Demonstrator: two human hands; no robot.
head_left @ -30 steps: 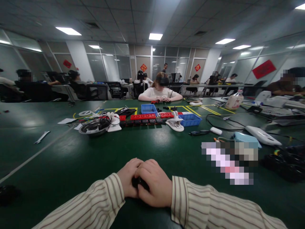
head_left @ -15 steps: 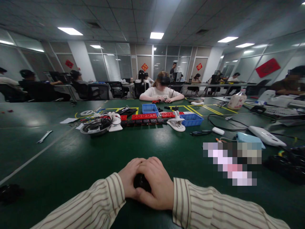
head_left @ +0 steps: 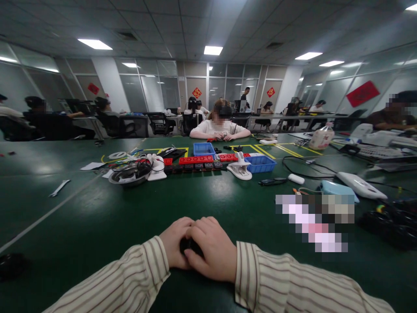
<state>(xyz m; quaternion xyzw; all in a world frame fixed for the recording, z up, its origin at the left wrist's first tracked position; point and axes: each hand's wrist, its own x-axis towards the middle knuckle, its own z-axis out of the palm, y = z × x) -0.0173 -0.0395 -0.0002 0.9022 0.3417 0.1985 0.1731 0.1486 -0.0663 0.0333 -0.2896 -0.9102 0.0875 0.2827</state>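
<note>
Both hands are wrapped around a small, dark, rounded object [head_left: 193, 246] just above or on the green table [head_left: 137, 217], low in the middle of the view. My left hand [head_left: 173, 244] curls around its left side. From the right, my right hand [head_left: 215, 250] covers its top, the fingers overlapping those of the left and the thumb lying across the near side. Only a black, shiny patch shows between the hands, so its kind is hidden. Both sleeves are cream with dark stripes.
Ahead lie a metal bowl [head_left: 125, 179] with cables, red power strip pieces [head_left: 195, 159], a white clamp [head_left: 241, 169] and a blue bin [head_left: 260, 164]. A wrench [head_left: 60, 188] rests at left. Opposite sits a person [head_left: 220, 124]; a blurred-out patch [head_left: 312, 226] lies at right.
My right thumb has risen from the lower edge onto the front of the dark object, hiding more of it. The hands otherwise stay in place around it.
</note>
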